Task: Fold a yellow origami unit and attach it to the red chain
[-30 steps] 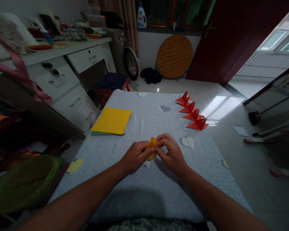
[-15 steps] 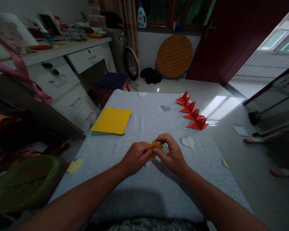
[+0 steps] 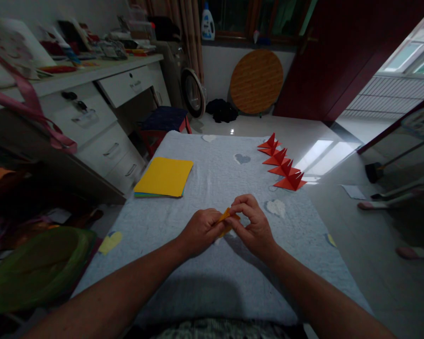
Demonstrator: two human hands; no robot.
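Observation:
A small folded piece of yellow-orange origami paper [image 3: 226, 229] is held between my two hands, just over the near middle of the cloth-covered table. My left hand [image 3: 202, 230] pinches its left side, thumb on top. My right hand [image 3: 252, 223] grips the upper right part between thumb and fingertips. The fingers cover much of the paper, so its exact folds cannot be made out. Farther to the right stand several red folded-paper pieces [image 3: 286, 172] with pointed tips, in a slanting row. A stack of square paper [image 3: 164, 176], yellow on top, lies to the left.
A pale blue cloth with heart shapes [image 3: 212, 183] covers the table. Left of it are a green bin [image 3: 38, 268] and a white desk [image 3: 106, 141] with drawers. A dark-topped stool [image 3: 164, 118] stands beyond the far left corner. At right, a broom [image 3: 374, 172] is on the floor.
The paper has tilted in my hands and shows a narrower face. My right fingers have shifted slightly upward along its edge. The stack and red pieces stay put.

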